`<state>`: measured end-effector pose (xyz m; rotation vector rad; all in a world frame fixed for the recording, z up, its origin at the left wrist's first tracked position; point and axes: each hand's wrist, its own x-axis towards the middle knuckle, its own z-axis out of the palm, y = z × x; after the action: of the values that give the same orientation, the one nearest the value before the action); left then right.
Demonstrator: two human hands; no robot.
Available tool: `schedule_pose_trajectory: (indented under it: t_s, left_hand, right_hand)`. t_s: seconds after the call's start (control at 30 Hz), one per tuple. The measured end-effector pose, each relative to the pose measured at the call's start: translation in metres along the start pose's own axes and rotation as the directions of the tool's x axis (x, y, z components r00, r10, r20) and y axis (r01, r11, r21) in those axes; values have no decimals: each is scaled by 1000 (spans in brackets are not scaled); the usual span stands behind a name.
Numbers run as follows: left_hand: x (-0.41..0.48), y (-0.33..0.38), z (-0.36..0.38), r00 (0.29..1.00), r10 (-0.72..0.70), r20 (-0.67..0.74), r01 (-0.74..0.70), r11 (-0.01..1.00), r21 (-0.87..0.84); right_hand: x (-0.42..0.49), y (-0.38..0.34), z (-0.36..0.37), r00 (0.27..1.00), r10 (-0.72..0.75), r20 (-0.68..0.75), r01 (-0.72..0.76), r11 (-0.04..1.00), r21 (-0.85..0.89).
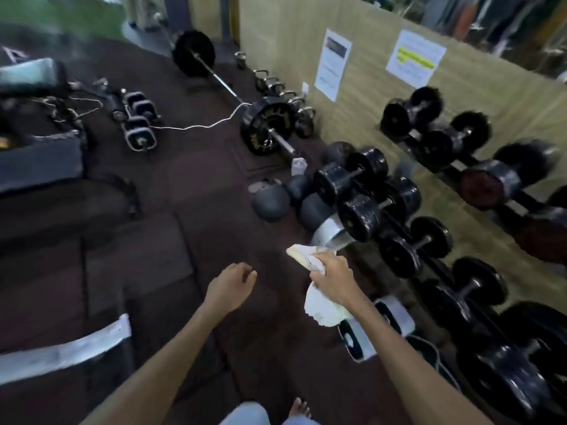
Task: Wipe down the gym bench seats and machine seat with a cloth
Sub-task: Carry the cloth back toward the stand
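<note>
Far left, at the edge of view: a grey padded bench seat [29,73] and, nearer, a darker pad [40,164], both blurred. On the dark floor mat [184,210] beside them lie two block-shaped dumbbells [139,121]. A white cable [196,126] trails across the mat toward a loaded barbell [265,127] lying on the floor.

Centre, low: the left hand [231,285] hangs over the mat, fingers loosely curled, holding nothing and touching nothing. Just to its right, the right hand [329,276] is clenched round a white cloth [322,308]. One bunched end sticks out above the fist and the rest hangs beneath the wrist. The cloth is in the air, well apart from both pads and near the racked dumbbells [365,216]. A bare foot [299,407] shows at the bottom edge.

Beyond the hands: dark balls [271,204] on the floor at the near end of the rack, and kettlebells [303,122] along the wall by the barbell plate.

Right: black dumbbells on the rack in pairs, repeated in a mirror behind. Two paper notices [333,64] are fixed to the tan wall, print unreadable
</note>
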<state>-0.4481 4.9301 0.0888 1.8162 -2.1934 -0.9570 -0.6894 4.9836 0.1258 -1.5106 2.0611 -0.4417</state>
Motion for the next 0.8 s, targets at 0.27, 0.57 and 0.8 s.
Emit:
schedule_pose_trajectory:
  t_s: [0.27, 0.57, 0.8]
  left_hand:
    - [115, -13, -44, 976, -188, -112, 178, 979, -95]
    - [311, -60, -144, 963, -238, -128, 219, 964, -148]
    - [453, -101, -240, 951, -286, -121, 273, 955, -112]
  right_hand:
    - [180, -33, -15, 970, -164, 178, 187, 975, -118]
    - [403, -131, -3, 951, -224, 211, 243, 968, -64]
    - [571, -218, 14, 958, -221, 183, 230, 973, -27]
